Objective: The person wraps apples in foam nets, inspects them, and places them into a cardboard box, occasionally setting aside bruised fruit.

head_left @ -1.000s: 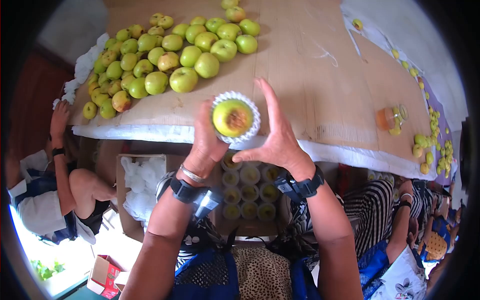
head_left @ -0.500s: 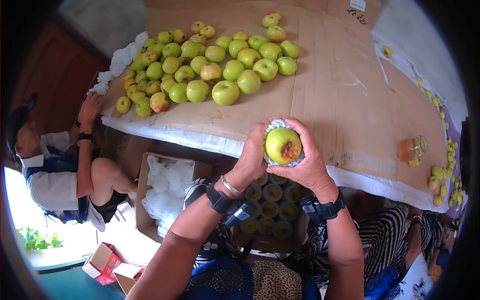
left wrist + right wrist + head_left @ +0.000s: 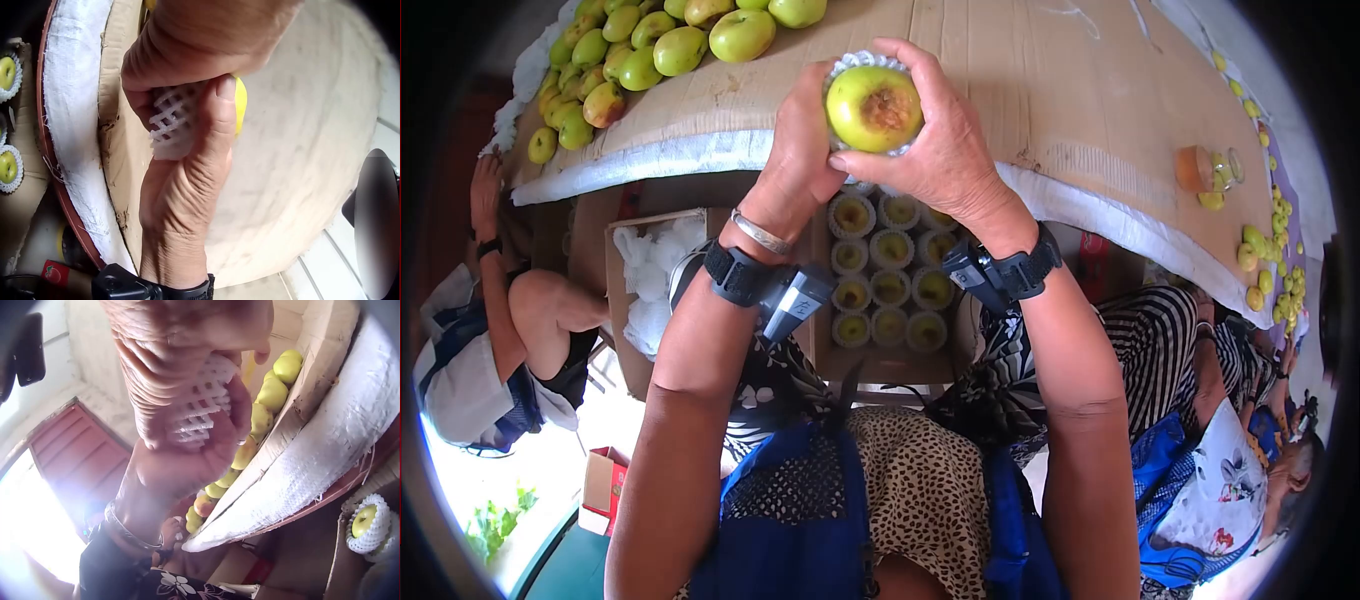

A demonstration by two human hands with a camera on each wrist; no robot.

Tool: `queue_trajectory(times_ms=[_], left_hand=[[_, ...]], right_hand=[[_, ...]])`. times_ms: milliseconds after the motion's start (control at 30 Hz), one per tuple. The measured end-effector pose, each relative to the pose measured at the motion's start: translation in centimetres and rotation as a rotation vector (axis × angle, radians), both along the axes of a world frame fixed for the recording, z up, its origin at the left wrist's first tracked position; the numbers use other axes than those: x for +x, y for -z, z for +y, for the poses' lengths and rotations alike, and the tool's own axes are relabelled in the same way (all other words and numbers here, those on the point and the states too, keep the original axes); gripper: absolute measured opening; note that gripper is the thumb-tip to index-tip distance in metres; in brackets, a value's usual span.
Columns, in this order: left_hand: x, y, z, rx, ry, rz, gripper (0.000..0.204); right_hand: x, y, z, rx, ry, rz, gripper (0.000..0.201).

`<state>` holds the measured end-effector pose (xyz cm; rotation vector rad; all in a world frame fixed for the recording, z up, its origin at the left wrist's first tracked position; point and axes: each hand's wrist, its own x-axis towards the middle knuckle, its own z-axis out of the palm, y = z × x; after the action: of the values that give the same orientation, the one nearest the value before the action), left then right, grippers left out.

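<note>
A yellow-green apple [image 3: 850, 105] with a brown, rough patch at its top sits in a white foam net sleeve [image 3: 172, 122]. My left hand [image 3: 795, 150] grips it from the left, thumb along the netting. From the right, my right hand [image 3: 950, 145] curls round it, with fingers over the far side and thumb across the near side. The hands meet at the near side, above the front edge of the cardboard-covered table [image 3: 1000, 80]. Much of the netting is hidden behind the fingers.
Loose apples [image 3: 640, 50] lie heaped at the table's left. Below the edge, an open box [image 3: 890, 370] holds rows of net-wrapped apples [image 3: 890, 250]. Left of it stands a carton [image 3: 615, 290] of white foam nets. A jar [image 3: 1195, 170] lies at right. Another person's hand [image 3: 485, 185] touches the table's left edge.
One second ago the right hand stood spread beside the apple; by half a second ago it had closed round it. Both hands still hold it, and the head view has shifted.
</note>
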<state>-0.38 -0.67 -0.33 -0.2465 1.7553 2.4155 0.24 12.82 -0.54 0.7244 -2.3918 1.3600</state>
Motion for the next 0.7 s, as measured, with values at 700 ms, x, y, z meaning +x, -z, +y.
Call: queue_trajectory(times_ms=[700], left_hand=[[0.9, 0.2, -2.0, 0.444, 0.357, -0.142, 0.039]], right_hand=[[2.2, -1.6, 3.4, -0.558, -0.322, -1.020, 0.030]])
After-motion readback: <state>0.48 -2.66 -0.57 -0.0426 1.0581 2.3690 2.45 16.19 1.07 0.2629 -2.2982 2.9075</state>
